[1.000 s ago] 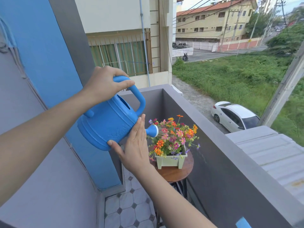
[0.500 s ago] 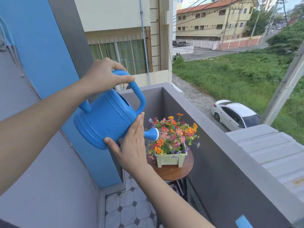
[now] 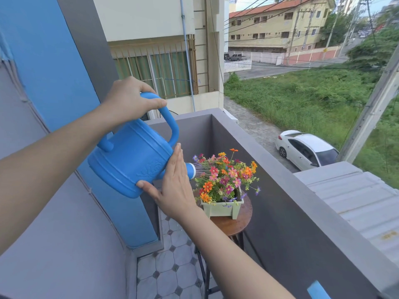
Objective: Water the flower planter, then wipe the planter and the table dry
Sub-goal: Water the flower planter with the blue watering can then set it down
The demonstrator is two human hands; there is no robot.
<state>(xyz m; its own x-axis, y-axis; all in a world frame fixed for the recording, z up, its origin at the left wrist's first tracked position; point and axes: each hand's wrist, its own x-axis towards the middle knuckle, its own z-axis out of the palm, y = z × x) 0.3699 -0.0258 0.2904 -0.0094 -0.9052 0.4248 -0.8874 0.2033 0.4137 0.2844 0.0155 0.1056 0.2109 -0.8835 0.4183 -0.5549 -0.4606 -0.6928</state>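
A blue watering can (image 3: 131,160) is tilted spout-down toward the flowers. My left hand (image 3: 129,100) grips its top handle. My right hand (image 3: 172,186) lies flat against the can's lower side and the spout base, fingers straight. Thin streams of water spray from the white rose (image 3: 192,171) onto the colourful flowers (image 3: 224,175). These grow in a pale green rectangular planter (image 3: 222,209) that stands on a small round wooden table (image 3: 235,225).
The table stands in the balcony corner against the grey parapet wall (image 3: 302,223). A blue and grey wall (image 3: 54,83) runs along the left. Tiled floor (image 3: 168,270) lies below. A blue object (image 3: 318,290) shows at the bottom right edge.
The can's rear end has risen slightly and the can is tipped a bit more. Both hands keep their hold, and water keeps spraying on the flowers.
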